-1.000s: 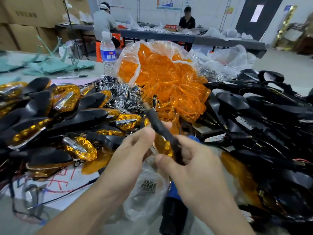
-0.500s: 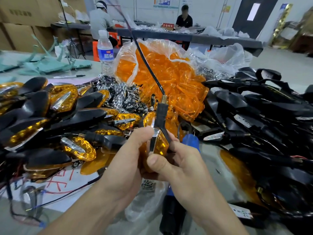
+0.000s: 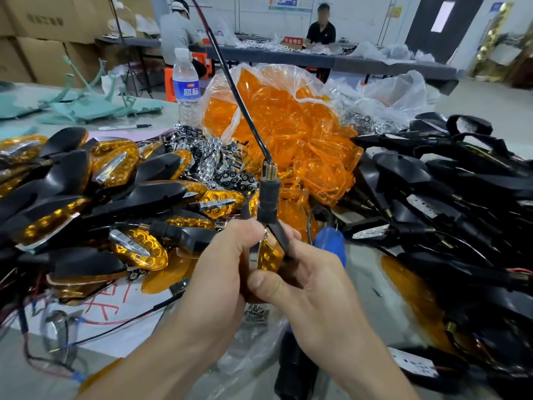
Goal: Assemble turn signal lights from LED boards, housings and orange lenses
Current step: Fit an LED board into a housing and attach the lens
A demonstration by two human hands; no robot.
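Both hands hold one turn signal light (image 3: 269, 249) upright at centre, its orange lens facing me and its black stem and brass thread pointing up. A black wire (image 3: 230, 82) rises from the stem out of the top of the view. My left hand (image 3: 222, 272) grips its left side with the thumb near the stem. My right hand (image 3: 305, 281) wraps the right side, thumb under the lens. A clear bag of orange lenses (image 3: 288, 119) sits behind. Assembled lights (image 3: 95, 197) are piled at left, black housings (image 3: 447, 197) at right.
Chrome reflector parts (image 3: 213, 163) lie between the piles. A water bottle (image 3: 186, 88) stands behind them. A blue-handled tool (image 3: 330, 246) and a small bag of screws (image 3: 256, 316) lie under my hands. Two people sit at a far table (image 3: 317, 57). Cardboard boxes (image 3: 43, 30) stand at the back left.
The light was turned from lying slanted with its black back showing to standing upright with the orange lens toward me. Its wire now points up. Both hands kept their grip.
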